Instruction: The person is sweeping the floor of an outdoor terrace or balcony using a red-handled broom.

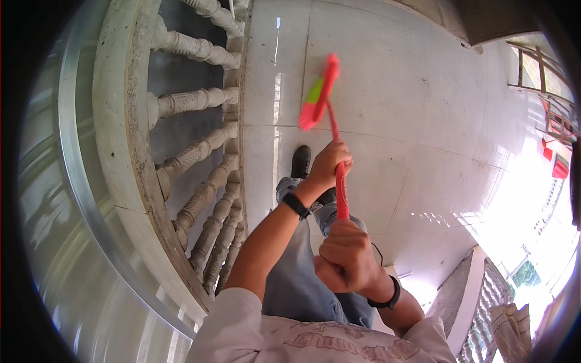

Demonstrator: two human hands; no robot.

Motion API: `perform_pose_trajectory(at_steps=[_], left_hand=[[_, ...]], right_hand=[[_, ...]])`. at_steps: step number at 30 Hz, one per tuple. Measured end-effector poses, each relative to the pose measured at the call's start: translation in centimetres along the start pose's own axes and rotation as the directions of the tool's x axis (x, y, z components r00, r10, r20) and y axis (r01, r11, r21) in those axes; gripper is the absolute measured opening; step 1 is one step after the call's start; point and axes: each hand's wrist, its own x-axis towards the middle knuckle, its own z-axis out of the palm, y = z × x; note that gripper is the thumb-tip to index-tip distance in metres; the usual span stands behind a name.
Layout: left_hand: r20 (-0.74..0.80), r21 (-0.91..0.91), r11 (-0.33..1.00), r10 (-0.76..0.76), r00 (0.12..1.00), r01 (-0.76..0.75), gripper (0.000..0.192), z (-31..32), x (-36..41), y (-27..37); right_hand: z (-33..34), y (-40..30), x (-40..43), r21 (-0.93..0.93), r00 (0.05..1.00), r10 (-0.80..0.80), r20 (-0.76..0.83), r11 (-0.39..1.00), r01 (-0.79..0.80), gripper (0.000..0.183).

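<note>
Both hands are wrapped around the red handle (342, 190) of a broom. My left hand (327, 164) grips it lower down, nearer the broom head, with a black band on that wrist. Around the handle's upper end, close to my body, is my right hand (346, 256), which also has a black wristband below it. The broom head (323, 93) is red, with pink and lime-green bristles pointing left, and looks blurred. Beneath it lies the pale tiled floor (386, 90); whether the bristles touch it I cannot tell.
A stone balustrade with turned balusters (195, 100) runs along my left, and a metal rail (75, 159) curves outside it. My black shoe (301, 161) stands below the broom head. A wooden chair frame (540, 68) and a red object (560, 169) are at far right.
</note>
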Motion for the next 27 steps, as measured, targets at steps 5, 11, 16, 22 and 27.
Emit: perform_pose_trajectory(at_steps=[5, 11, 16, 22, 27], left_hand=[[0.103, 0.053, 0.998, 0.015, 0.995, -0.021, 0.029, 0.5, 4.1, 7.1], [0.141, 0.382, 0.92, -0.155, 0.978, 0.091, 0.036, -1.3, -2.7, 2.2], [0.153, 0.171, 0.985, 0.0, 0.988, -0.027, 0.025, 7.2, 0.0, 0.9], [0.248, -0.024, 0.998, 0.07, 0.966, -0.066, 0.029, 15.2, 7.5, 5.9], [0.264, 0.235, 0.968, 0.024, 0.964, -0.089, 0.034, 10.1, 6.1, 12.1]], right_hand=[[-6.0, -2.6, -0.8, 0.066, 0.997, -0.066, -0.028, 0.996, 0.067, 0.027], [-6.4, 4.8, -4.3, 0.395, 0.995, -0.062, -0.08, 0.915, 0.089, 0.028], [-7.2, 3.9, -6.0, 0.162, 0.988, 0.083, -0.134, 0.985, -0.061, 0.028], [-12.6, 2.9, -6.8, -0.071, 0.988, 0.074, -0.137, 0.994, -0.085, 0.023], [-18.2, 1.4, -10.5, 0.287, 0.989, -0.071, -0.132, 0.952, 0.107, 0.026]])
